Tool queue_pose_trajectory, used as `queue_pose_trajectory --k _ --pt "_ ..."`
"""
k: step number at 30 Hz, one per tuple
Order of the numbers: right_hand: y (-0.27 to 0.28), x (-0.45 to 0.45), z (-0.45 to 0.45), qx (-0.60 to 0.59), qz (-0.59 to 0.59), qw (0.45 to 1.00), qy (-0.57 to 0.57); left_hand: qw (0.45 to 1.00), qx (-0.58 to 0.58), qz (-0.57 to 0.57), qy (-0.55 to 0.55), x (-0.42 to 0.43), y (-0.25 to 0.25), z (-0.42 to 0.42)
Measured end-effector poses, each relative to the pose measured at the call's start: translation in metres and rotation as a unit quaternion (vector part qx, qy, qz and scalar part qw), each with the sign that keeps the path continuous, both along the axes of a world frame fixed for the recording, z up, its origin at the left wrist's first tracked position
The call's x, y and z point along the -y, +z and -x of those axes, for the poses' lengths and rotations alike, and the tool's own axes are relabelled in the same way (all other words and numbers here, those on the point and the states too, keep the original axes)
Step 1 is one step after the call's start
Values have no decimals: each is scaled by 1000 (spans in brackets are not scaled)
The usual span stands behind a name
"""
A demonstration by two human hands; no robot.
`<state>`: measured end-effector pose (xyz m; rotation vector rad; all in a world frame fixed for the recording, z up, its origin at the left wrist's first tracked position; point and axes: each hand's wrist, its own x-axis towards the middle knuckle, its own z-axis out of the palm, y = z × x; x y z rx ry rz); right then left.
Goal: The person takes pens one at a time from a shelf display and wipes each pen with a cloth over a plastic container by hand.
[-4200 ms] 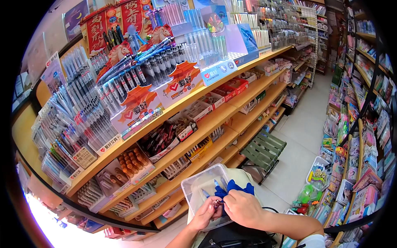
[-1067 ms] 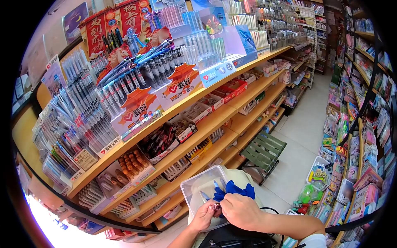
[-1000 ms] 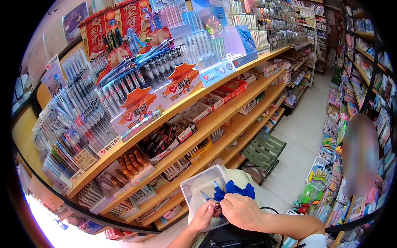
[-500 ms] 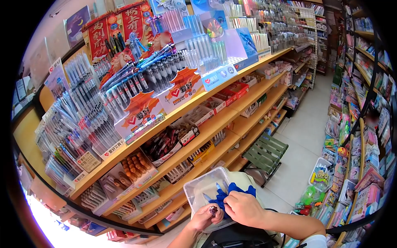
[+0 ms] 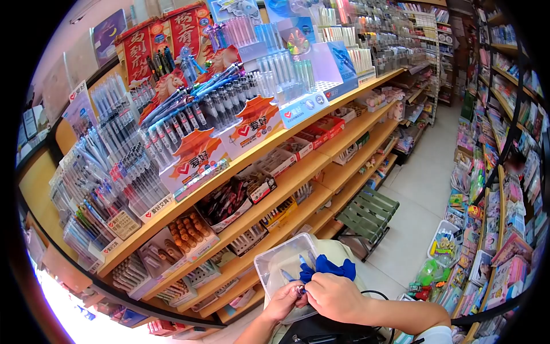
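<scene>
In my left hand [image 5: 283,300], fingers closed, is a slim pen-like item [image 5: 300,289], its dark patterned end pointing up at me; most of it is hidden. Right beside it, the fingers of my right hand [image 5: 337,297] are pinched together and meet that end. A bunched dark blue cloth [image 5: 338,267] shows beyond the right hand's knuckles, partly covered by it. Behind both hands, a clear plastic box [image 5: 264,265] rests on my lap, with a few pens [image 5: 287,275] standing in it, tips up.
A wooden shelf unit [image 5: 275,182] crowded with pen displays [image 5: 172,135] rises at the left and ahead. A green folding stool [image 5: 369,213] stands on the tiled floor [image 5: 421,172]. Packed stationery racks [image 5: 504,223] line the right, and a black bag [image 5: 329,329] lies below my hands.
My right hand has come down and left from the blue cloth's top, bringing its fingertips to the pen-like item. The cloth now shows more behind it. My left hand has barely moved.
</scene>
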<state>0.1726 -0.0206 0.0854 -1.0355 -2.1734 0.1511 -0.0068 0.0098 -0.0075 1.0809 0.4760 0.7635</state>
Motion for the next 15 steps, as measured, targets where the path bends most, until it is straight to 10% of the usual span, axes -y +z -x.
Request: queue_pose_trajectory --k 15 --pt "-49 -8 11 103 121 987 -11 986 162 39 28 -27 56 -2"
